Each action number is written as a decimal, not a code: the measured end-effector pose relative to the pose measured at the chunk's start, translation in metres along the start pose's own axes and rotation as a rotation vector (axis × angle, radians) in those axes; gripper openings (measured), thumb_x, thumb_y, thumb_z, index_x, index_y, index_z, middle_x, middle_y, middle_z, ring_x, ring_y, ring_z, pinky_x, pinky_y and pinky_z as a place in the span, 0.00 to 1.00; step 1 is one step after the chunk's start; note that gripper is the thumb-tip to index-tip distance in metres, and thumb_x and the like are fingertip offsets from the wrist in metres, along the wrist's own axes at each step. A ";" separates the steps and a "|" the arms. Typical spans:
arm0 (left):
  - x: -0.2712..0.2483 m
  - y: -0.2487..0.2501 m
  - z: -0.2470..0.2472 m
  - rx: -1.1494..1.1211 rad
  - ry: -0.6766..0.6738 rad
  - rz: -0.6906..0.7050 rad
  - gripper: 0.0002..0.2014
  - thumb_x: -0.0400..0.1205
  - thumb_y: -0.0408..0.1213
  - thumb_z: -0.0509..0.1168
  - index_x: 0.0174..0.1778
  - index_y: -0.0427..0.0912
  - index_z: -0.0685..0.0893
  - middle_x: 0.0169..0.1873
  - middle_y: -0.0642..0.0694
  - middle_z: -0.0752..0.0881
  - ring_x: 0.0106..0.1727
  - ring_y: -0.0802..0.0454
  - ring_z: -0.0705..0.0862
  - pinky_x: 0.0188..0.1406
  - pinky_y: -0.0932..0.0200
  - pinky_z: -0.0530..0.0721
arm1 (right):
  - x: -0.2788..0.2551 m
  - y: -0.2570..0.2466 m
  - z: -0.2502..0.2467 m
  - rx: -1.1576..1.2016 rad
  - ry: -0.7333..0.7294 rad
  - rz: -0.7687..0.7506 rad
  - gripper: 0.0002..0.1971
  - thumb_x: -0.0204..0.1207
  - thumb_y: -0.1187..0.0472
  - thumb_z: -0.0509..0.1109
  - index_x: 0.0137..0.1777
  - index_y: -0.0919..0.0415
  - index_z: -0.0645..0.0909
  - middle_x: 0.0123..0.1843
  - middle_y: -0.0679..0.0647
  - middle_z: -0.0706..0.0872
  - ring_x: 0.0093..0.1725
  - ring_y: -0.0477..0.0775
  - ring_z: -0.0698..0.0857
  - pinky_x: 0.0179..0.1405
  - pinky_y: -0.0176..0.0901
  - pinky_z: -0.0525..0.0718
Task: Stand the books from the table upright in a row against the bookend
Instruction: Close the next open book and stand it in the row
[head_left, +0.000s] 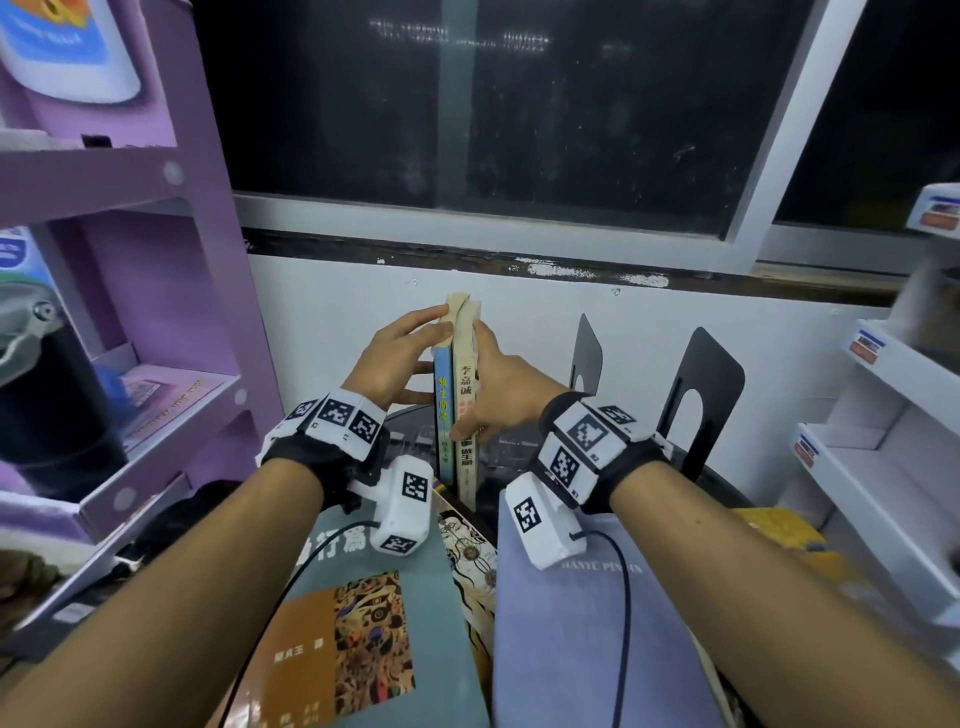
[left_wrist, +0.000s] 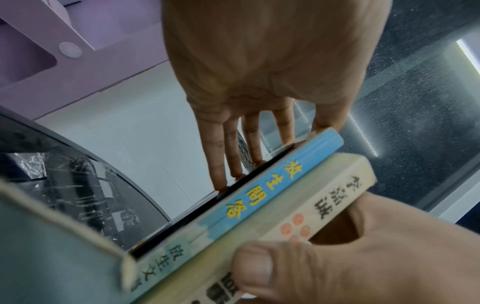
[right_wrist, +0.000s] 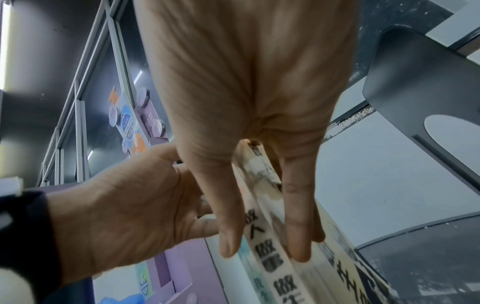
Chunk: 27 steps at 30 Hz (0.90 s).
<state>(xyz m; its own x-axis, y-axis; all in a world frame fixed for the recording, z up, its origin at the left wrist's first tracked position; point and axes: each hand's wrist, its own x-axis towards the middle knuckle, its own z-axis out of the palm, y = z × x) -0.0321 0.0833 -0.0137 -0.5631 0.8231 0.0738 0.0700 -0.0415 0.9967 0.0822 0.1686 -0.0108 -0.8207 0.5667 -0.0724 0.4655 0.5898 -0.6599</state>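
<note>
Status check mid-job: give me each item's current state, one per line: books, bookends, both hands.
blue-spined book: upright, pressed against the cream book.
cream-spined book: upright, right of the blue one.
left hand: fingers straight, flat on the blue book's cover.
right hand: grips the cream book.
black bookends: upright, apart from the held books.
grey-green book: lying flat.
lilac book: lying flat.

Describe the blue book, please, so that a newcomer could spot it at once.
Below the dark window, two books stand upright between the hands. The blue book is the left one, beside the cream book; only its spine is blue with yellow characters.
</note>
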 end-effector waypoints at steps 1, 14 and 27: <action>0.000 0.000 0.000 0.001 0.002 0.003 0.14 0.83 0.46 0.63 0.65 0.59 0.82 0.57 0.46 0.86 0.52 0.48 0.86 0.42 0.52 0.88 | 0.002 0.002 0.002 0.003 -0.001 -0.001 0.67 0.64 0.72 0.82 0.83 0.46 0.31 0.56 0.65 0.83 0.45 0.64 0.90 0.38 0.59 0.91; -0.003 0.002 0.002 0.047 -0.036 0.023 0.14 0.85 0.43 0.61 0.67 0.54 0.79 0.51 0.48 0.87 0.47 0.53 0.86 0.37 0.56 0.86 | 0.012 0.006 0.003 0.055 0.053 0.003 0.66 0.64 0.73 0.82 0.84 0.49 0.33 0.59 0.64 0.83 0.47 0.64 0.90 0.37 0.58 0.91; -0.004 0.004 0.001 0.049 -0.021 -0.003 0.14 0.85 0.45 0.61 0.68 0.56 0.78 0.50 0.48 0.87 0.47 0.53 0.86 0.38 0.55 0.86 | 0.008 0.002 0.000 0.029 -0.014 -0.010 0.65 0.69 0.69 0.80 0.83 0.48 0.26 0.59 0.64 0.85 0.48 0.63 0.90 0.44 0.59 0.91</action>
<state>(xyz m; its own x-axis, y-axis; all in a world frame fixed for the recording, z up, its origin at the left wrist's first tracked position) -0.0287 0.0802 -0.0097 -0.5457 0.8351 0.0695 0.1088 -0.0117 0.9940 0.0766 0.1740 -0.0130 -0.8302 0.5522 -0.0758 0.4473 0.5789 -0.6818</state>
